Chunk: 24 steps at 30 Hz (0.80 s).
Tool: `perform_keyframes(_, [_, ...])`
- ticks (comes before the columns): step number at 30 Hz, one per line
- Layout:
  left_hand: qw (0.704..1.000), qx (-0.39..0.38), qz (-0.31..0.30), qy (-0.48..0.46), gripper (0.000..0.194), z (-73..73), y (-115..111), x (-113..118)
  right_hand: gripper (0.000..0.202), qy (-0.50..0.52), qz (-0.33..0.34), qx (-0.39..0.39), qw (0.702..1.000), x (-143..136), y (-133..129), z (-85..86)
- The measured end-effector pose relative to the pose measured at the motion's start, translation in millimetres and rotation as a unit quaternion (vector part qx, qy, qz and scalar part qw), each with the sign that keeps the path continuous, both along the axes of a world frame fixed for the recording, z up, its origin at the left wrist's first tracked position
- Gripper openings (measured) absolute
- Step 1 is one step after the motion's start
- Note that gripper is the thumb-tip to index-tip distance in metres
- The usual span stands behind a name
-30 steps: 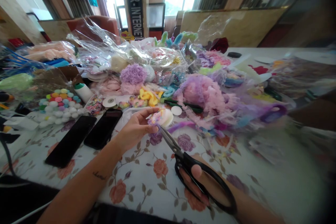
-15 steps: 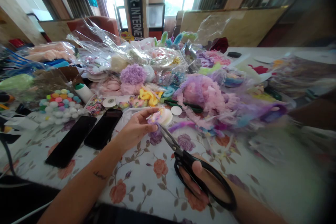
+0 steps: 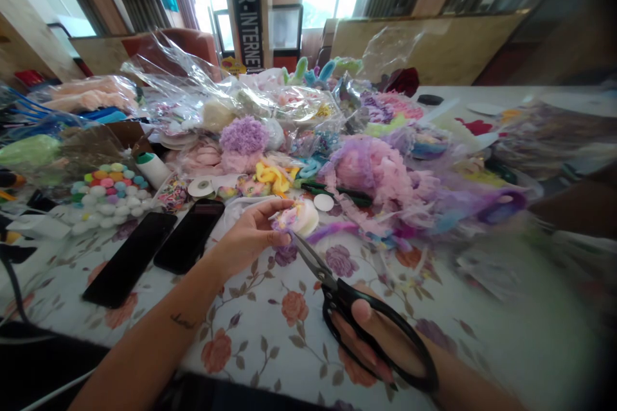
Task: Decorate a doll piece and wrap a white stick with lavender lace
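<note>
My left hand pinches a small cream and multicoloured craft piece, with purple material at its lower edge, above the flowered tablecloth. Black-handled scissors are held in my right hand, its thumb and fingers through the handle loops. The blades point up and left, and their tips meet the purple edge of the piece beside my left thumb. Whether the tips touch the material is hard to tell. A white disc lies just beyond the piece.
Two black phones lie left of my left hand. Behind them are pompoms and a white thread spool. Pink and purple ruffled fabric, a yellow ribbon and plastic bags are heaped across the table.
The scissor blades have come closer together, and my right hand has shifted slightly down and right. The craft piece has turned a little in my left hand.
</note>
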<state>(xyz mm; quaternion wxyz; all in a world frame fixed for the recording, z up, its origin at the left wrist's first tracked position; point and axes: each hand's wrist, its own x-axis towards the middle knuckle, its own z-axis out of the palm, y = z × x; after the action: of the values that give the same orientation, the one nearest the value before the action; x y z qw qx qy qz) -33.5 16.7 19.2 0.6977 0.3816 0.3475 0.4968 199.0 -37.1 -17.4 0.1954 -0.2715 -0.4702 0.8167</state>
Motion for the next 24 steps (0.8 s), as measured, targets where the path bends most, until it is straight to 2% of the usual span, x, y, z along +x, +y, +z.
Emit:
perform_keyframes(6, [1.000,-0.007,-0.001,-0.004,0.056,-1.3,0.4,-1.9,0.065,0.060,0.024,-0.017,0.998,2.2,3.5,-10.6])
perform_keyframes(11, [1.000,-0.014,-0.010,-0.004,0.056,-1.8,1.5,-1.4,0.063,0.034,0.008,-0.043,0.998,2.4,3.1,-2.6])
perform_keyframes(16, [0.999,-0.025,-0.020,-0.002,0.056,-1.6,2.2,-1.1,0.064,0.025,0.018,-0.014,0.999,0.8,1.7,4.7])
perform_keyframes(24, [0.999,-0.026,-0.023,0.002,0.057,-3.6,2.8,-1.9,0.063,0.028,-0.001,-0.025,0.999,1.7,-0.9,-6.0])
